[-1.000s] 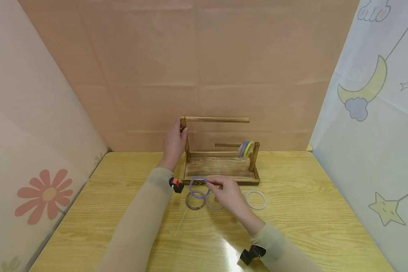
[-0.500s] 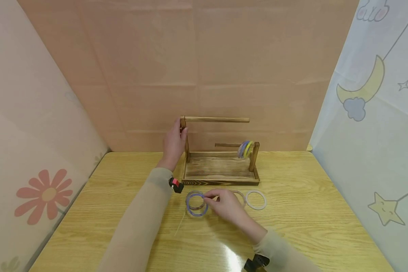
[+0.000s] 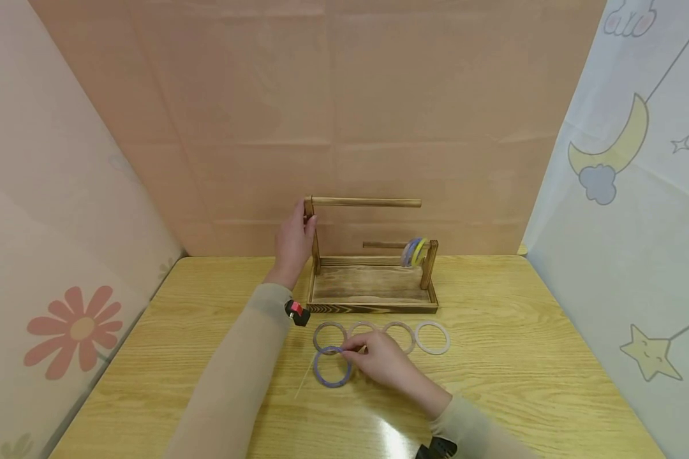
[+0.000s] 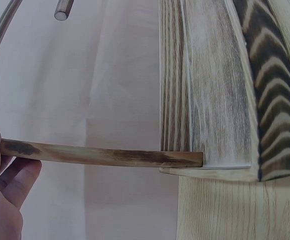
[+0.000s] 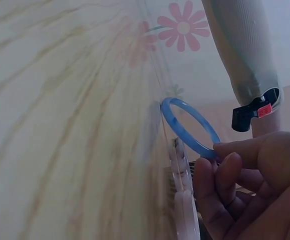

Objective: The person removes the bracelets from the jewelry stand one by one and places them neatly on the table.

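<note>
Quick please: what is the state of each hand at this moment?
Left hand: grips the upright post of the wooden rack.
Right hand: pinches the blue bangle just above the table.

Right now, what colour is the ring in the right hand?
Blue; the ring shows best in the right wrist view.

The head camera looks forward and down across the table (image 3: 494, 382) from its near edge. Each wrist camera sits close: the left beside the wooden rack (image 4: 220, 90), also in the head view; the right low over the tabletop.
</note>
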Demonstrator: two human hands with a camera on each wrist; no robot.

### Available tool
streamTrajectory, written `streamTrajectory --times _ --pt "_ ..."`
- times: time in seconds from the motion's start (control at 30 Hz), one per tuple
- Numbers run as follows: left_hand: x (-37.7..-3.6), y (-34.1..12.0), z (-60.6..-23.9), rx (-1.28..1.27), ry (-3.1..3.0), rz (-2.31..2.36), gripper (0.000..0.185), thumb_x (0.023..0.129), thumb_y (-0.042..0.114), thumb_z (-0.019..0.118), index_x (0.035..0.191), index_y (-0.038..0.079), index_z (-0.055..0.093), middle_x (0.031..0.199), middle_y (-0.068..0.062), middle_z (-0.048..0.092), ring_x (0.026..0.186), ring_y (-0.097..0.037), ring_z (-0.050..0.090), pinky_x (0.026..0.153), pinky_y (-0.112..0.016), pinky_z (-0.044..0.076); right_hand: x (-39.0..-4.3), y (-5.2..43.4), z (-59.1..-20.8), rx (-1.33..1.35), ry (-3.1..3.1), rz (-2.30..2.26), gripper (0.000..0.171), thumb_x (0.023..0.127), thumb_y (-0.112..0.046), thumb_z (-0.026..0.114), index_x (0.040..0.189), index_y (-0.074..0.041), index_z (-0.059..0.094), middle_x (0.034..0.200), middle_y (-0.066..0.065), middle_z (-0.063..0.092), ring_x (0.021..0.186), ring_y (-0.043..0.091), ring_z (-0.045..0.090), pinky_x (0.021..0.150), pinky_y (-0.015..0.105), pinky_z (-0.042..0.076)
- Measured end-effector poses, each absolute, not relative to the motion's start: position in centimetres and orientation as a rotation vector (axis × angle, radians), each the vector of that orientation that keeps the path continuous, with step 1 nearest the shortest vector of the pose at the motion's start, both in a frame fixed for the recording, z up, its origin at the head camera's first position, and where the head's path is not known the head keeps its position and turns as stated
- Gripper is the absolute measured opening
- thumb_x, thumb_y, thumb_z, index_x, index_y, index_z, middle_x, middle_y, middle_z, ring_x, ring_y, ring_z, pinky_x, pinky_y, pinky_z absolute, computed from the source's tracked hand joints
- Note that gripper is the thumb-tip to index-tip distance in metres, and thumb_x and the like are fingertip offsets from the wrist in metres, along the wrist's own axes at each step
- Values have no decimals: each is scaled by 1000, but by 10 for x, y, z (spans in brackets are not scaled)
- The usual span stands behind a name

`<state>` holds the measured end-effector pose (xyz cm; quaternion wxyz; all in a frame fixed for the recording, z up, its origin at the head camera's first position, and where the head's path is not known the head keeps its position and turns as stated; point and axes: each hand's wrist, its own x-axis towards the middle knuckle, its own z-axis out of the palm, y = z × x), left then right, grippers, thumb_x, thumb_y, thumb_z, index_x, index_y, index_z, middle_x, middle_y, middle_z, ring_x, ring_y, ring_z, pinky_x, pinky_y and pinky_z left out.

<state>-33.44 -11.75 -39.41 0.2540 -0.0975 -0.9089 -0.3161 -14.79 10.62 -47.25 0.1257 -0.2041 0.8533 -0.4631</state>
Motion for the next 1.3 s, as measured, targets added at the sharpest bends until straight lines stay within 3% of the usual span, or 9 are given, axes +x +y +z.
streamTrajectory --times 0.27,0.6,0.87,1.3 --pt "-334 -117 -393 -261 -2470 -862 28 115 20 63 138 5 56 115 -19 74 106 -41 75 90 -59 59 -148 105 -481 -543 2393 -1400 10 103 -16 81 108 -9 85 93 -3 76 55 14 62 50 25 49" --pt "-333 -117 -393 -272 -2463 -869 26 115 19 63 135 5 56 113 -19 73 105 -40 75 88 -58 60 -147 102 -487 -600 2484 -1318 5 100 -16 83 99 -12 84 86 -9 76 54 9 62 52 27 53" --pt "-334 -117 -394 -272 -2461 -899 26 115 18 63 137 6 56 114 -18 73 105 -40 75 88 -58 60 -148 98 -485 -689 2644 -1144 7 97 -20 86 92 -20 82 82 -17 72 67 -1 59 70 28 50" --pt "-334 -117 -395 -262 -2474 -901 23 115 20 63 132 5 56 110 -17 72 99 -39 73 85 -56 60 -149 96 -484 -653 2630 -1149 10 96 -12 84 89 -16 78 72 -14 68 49 4 57 60 27 50"
